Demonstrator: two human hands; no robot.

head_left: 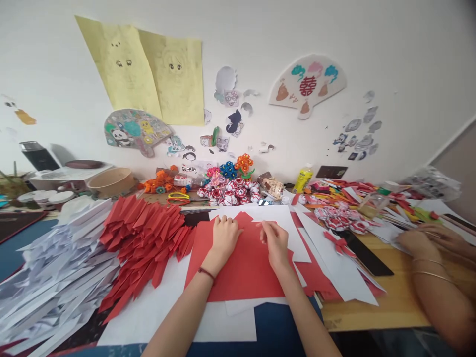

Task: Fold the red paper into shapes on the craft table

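A large red paper sheet (241, 277) lies on top of white sheets in front of me. My left hand (225, 238) rests on its upper part, closed, with fingers bent over the paper near the top edge. Just beyond those fingers a red paper corner (244, 216) sticks up. My right hand (274, 244) is at the sheet's upper right, fingers curled in with the thumb near them. Whether anything sits between these fingertips is too small to tell. White paper (293, 233) shows behind and beside the right hand.
Piles of folded white strips (70, 267) and folded red strips (145, 243) lie at left. Paper flowers (234, 191), a yellow bottle (303, 178) and a wooden bowl (111, 182) stand along the wall. At right, another person's hands (420, 240) are over the wooden table (357, 317).
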